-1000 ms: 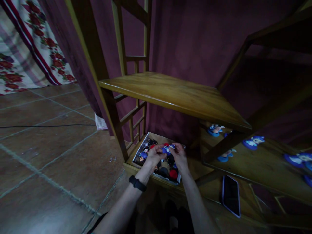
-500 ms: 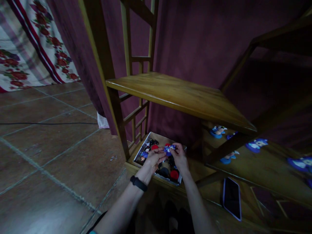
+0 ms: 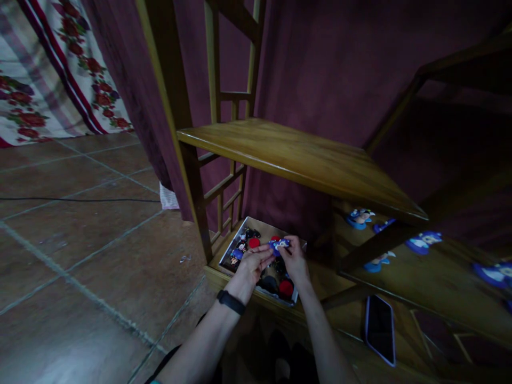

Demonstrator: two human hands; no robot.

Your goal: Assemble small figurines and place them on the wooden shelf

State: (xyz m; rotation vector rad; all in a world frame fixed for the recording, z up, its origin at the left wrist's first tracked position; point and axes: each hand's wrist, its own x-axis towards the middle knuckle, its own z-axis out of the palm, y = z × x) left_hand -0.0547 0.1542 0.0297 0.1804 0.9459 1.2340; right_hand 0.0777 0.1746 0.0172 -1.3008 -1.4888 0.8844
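Observation:
A small blue-and-white figurine [image 3: 279, 245] is held between both hands above an open cardboard box [image 3: 295, 305]. My left hand [image 3: 254, 263] supports it from the left with its fingers against the figurine. From the right, my right hand [image 3: 295, 261] pinches it with thumb and fingers. Inside the box lie several figurines, among them one with a blue cap [image 3: 236, 255], along with round red bases such as the red base [image 3: 286, 288] near the front corner. The hands hide the middle of the box.
A wooden shelf board [image 3: 296, 154] juts out above the box. To the right, several figurines, including a blue-based figurine [image 3: 423, 241], stand on another shelf. A phone [image 3: 380, 329] lies at lower right. Left are the tiled floor [image 3: 80, 256] and a black cable [image 3: 80, 200].
The view has shifted very slightly. Both hands keep the same hold on the figurine, over the same spot of the box.

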